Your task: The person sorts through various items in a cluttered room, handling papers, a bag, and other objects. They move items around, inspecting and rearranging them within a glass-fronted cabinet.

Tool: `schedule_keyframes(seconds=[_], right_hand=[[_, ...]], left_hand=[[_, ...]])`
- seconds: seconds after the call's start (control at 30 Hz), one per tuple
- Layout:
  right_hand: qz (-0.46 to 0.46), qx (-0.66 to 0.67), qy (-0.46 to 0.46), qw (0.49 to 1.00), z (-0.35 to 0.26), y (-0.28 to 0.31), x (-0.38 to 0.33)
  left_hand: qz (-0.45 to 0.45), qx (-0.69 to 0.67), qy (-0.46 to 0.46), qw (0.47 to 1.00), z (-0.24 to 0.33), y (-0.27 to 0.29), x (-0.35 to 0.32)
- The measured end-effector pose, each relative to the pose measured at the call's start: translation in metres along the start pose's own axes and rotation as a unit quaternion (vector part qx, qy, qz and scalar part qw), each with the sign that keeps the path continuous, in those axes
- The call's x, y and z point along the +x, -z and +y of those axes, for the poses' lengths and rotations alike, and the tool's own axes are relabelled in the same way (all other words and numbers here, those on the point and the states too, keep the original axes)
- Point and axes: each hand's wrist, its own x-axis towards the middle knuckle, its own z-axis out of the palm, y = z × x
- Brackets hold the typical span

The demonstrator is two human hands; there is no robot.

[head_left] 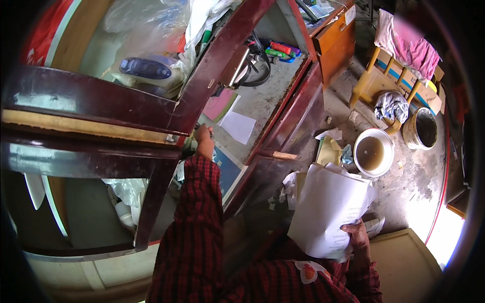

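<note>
My left hand (204, 143) reaches into the open compartment of a dark red wooden cabinet (202, 83), beside its frame post. Its fingers look curled, and what they hold, if anything, is hidden. Close by lie a dark blue flat booklet or board (228, 171), a loose white sheet (238, 127) and a pink-and-green sheet (220, 105). In front of my body, my right hand (358, 236) grips a stack of white papers (328, 207) at its lower right edge, thumb on top. Lines of writing show on the top sheet.
A clothes iron (145, 69) and plastic bags (146, 25) fill the upper left compartment. A black strap (262, 76) lies deeper inside. On the floor stand a white bucket of murky liquid (371, 152), a dark-lined bucket (421, 129) and a wooden chair (374, 63) draped with pink cloth.
</note>
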Motion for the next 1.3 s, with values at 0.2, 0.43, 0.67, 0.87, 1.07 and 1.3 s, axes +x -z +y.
schedule_keyframes(seconds=[0.2, 0.43, 0.67, 0.87, 1.07, 1.3], right_hand=[[0.023, -0.015, 0.013, 1.0, 0.012, 0.006, 0.005], [0.029, -0.048, -0.039, 0.998, 0.027, 0.001, 0.012], [0.051, -0.052, -0.019, 0.997, 0.038, 0.0, 0.017], [0.007, -0.06, -0.031, 0.998, 0.037, -0.009, 0.018], [0.024, -0.069, -0.038, 0.997, 0.038, -0.009, 0.018], [0.032, -0.08, -0.02, 0.996, 0.032, -0.028, 0.014]], left_hand=[[-0.06, 0.123, -0.05, 0.989, -0.006, -0.006, 0.042], [0.044, 0.213, -0.284, 0.934, -0.027, 0.004, 0.216], [-0.119, -0.038, -0.082, 0.989, -0.036, -0.033, 0.175], [-0.113, -0.105, -0.023, 0.988, -0.004, -0.002, 0.181], [-0.183, -0.129, -0.012, 0.974, 0.002, -0.03, 0.157], [-0.226, -0.268, -0.02, 0.936, -0.015, -0.002, 0.124]])
